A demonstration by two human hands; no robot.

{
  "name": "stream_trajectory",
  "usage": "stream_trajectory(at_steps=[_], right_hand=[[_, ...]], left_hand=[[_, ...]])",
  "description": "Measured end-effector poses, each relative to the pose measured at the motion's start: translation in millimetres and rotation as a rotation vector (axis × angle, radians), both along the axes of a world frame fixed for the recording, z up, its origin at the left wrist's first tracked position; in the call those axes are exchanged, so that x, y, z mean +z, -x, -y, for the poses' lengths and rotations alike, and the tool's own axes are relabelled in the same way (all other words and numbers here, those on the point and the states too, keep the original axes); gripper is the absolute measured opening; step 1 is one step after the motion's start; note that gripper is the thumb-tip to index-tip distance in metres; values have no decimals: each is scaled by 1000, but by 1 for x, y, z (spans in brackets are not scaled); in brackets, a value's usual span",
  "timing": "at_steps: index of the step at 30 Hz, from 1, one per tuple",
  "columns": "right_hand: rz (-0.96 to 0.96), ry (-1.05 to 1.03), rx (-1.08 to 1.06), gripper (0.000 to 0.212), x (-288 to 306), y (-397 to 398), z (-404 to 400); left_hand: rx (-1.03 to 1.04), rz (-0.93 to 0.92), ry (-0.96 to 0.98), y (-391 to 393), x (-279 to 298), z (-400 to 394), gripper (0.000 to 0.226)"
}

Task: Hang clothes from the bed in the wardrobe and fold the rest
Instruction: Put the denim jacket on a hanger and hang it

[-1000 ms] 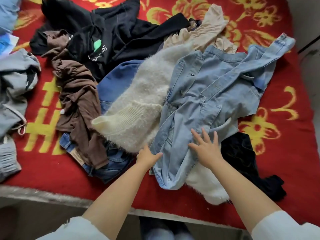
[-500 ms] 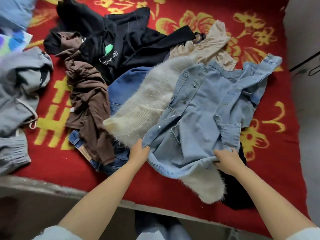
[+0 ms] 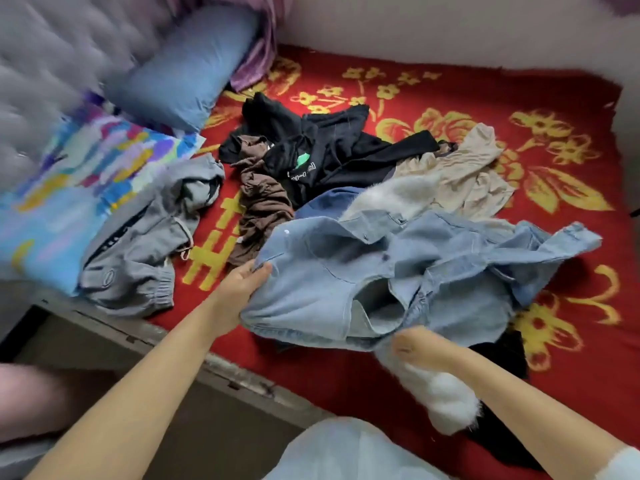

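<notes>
**Both hands on the denim jacket, pile barely started**

The left hand (image 3: 242, 282) pinches the near left edge of the light blue denim jacket (image 3: 398, 271), thumb on top and fingers tucked beneath the cloth. The right hand (image 3: 412, 344) grips the jacket's near hem lower down, its fingers curled into the fabric, though motion blur hides the detail. The two hands sit well apart, holding the jacket bunched and partly raised over the pile at the near edge of the bed (image 3: 554, 358).

Judging from the scene, the task is at an early stage. Nothing visible is hung or folded; no wardrobe or hanger shows. The rest lies in a loose heap on the red floral blanket: a fluffy cream sweater (image 3: 398, 199) runs under the jacket, with blue jeans (image 3: 325, 202), a brown top (image 3: 263, 206), a black hoodie (image 3: 329, 150) and a beige garment (image 3: 464, 171) behind. Grey trousers (image 3: 138, 251) lie crumpled apart to the left, near a blue pillow (image 3: 187, 67). A dark item (image 3: 505, 351) peeks out beside the right forearm.
</notes>
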State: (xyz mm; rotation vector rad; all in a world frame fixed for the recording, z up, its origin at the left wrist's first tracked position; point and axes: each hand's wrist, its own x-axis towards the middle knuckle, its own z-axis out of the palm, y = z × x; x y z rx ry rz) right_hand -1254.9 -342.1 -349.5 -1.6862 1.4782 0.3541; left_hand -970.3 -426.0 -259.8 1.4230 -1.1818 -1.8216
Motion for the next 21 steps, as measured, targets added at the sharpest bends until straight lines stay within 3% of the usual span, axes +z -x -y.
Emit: stream_trajectory(at_steps=[4, 6, 9, 10, 11, 12, 13, 14, 15, 17, 18, 19, 21], right_hand=[[195, 528, -290, 16, 27, -26, 29], [314, 670, -348, 19, 42, -44, 36], [527, 676, -69, 81, 69, -82, 46], [542, 658, 87, 89, 77, -97, 47], [527, 636, 242, 83, 86, -114, 45], [508, 565, 353, 62, 95, -127, 41], [490, 496, 391, 28, 104, -137, 39], [538, 453, 376, 11, 113, -143, 42], [568, 455, 300, 23, 122, -145, 43], [744, 469, 62, 18, 137, -135, 48], [802, 506, 21, 12, 145, -128, 46], [818, 558, 39, 19, 154, -122, 42], [857, 655, 64, 32, 168, -111, 29]], left_hand=[[-179, 144, 81, -21, 40, -47, 59], [-172, 160, 101, -30, 57, -65, 66], [-253, 266, 174, -48, 76, -90, 61], [-301, 319, 184, -51, 83, -99, 67], [-341, 373, 202, -53, 90, -109, 68], [-368, 415, 222, -55, 95, -116, 65], [-364, 465, 249, -57, 100, -122, 60], [-341, 494, 262, -61, 104, -126, 55], [-301, 542, 271, -67, 107, -133, 51], [-215, 729, 281, -75, 103, -137, 55], [-153, 847, 307, -75, 96, -135, 59], [-43, 940, 354, -71, 86, -132, 59], [196, 979, 463, -55, 64, -124, 41]])
